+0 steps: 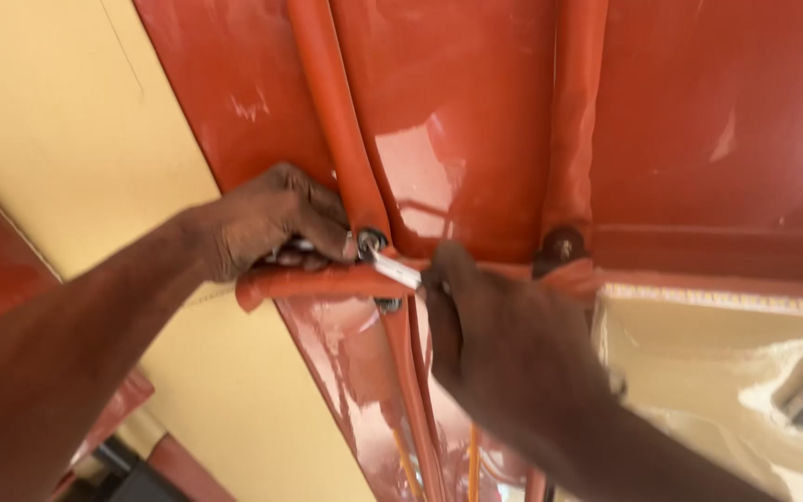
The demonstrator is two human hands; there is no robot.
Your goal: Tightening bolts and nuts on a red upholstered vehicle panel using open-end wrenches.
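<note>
- Left hand (276, 223) at 9 o'clock of the joint, fingers curled tight round a small metal tool (301, 248) that pokes out by the bolt (371, 241); thumb tip presses just beside the bolt head.
- Right hand (504, 344) comes in from 5 o'clock, fingers pinched on a flat silver wrench (396, 270); back of hand faces camera, so fingertips mostly hidden.
- Wrench long axis runs roughly 10 to 4 o'clock, upper end pointing at the bolt, lower end buried in the right hand.
- Bolt sits where an orange-red tube (336, 112) from 12 o'clock meets a short horizontal tube (318, 282).
- Second bolt (562, 246) at 3 o'clock of the first, on a parallel tube (573, 112), untouched, well apart from both hands.
- Glossy red sheet panel (457, 102) behind everything; cream wall (76, 139) at 9 o'clock, cream surface (699, 372) at 4 o'clock.
- No containers visible.
- Open room: between the two tubes at 12 o'clock; tight at the joint itself, both hands crowding it.
</note>
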